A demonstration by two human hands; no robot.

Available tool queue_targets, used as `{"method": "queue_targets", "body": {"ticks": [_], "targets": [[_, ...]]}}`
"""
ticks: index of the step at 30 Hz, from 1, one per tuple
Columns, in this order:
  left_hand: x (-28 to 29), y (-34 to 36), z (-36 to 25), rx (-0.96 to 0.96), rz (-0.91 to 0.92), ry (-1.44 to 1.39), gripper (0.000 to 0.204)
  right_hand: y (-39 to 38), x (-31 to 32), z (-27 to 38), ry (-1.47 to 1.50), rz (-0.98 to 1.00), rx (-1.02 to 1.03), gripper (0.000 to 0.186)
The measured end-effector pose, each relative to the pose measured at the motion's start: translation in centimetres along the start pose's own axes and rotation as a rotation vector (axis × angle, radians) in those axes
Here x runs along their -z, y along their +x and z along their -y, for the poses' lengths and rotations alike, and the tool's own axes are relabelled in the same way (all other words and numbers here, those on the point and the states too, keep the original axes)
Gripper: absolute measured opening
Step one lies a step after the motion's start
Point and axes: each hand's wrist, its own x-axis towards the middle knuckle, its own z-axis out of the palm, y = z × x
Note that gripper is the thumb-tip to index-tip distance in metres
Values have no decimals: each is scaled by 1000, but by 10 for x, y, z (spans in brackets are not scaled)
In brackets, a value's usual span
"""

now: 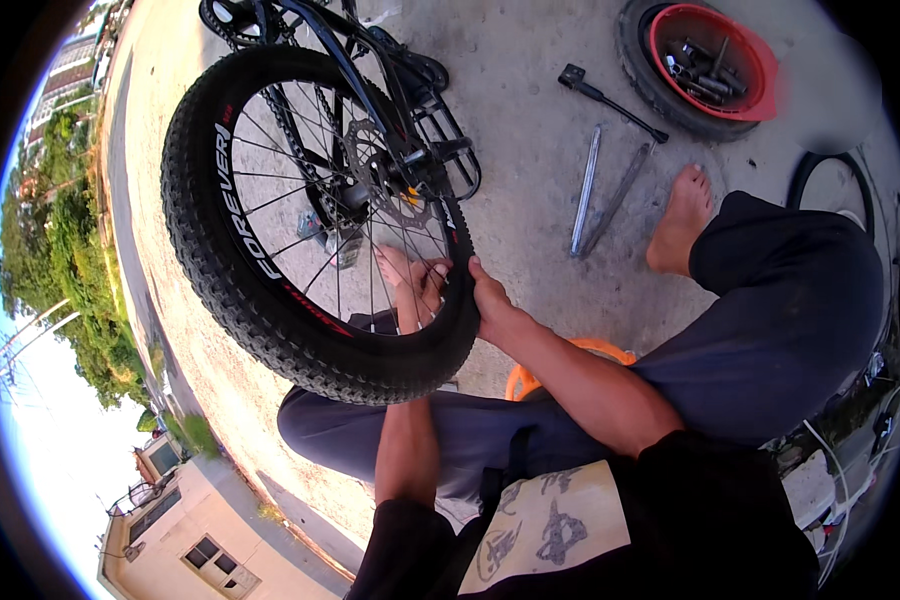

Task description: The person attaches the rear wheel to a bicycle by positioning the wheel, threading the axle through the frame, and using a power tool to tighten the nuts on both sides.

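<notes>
Centre frame, the knobby bicycle tyre (pixel 270 320) stands upright. Behind its spokes the left hand (pixel 417 290) curls around the rim; the right hand (pixel 490 305) clamps the tread's near side, likely steadying the wheel. Two tyre levers (pixel 600 190) lie upper right.

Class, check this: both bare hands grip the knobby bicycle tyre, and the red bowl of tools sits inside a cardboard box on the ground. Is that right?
Not quite. The head view shows the red bowl of tools sitting inside a spare tyre, not a box. Both the left hand and right hand do grip the knobby bicycle tyre.
</notes>
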Motion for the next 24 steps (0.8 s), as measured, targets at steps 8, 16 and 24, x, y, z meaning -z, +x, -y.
{"method": "queue_targets", "body": {"ticks": [8, 16, 24], "targets": [[9, -13, 17, -208, -35, 149, 24, -7, 6, 5, 25, 21, -67, 49], [6, -37, -22, -454, -219, 52, 40, 1, 9, 4, -2, -46, 1, 50], [-4, -47, 59, 145, -74, -462, 38, -18, 23, 20, -814, 9, 84, 45]]}}
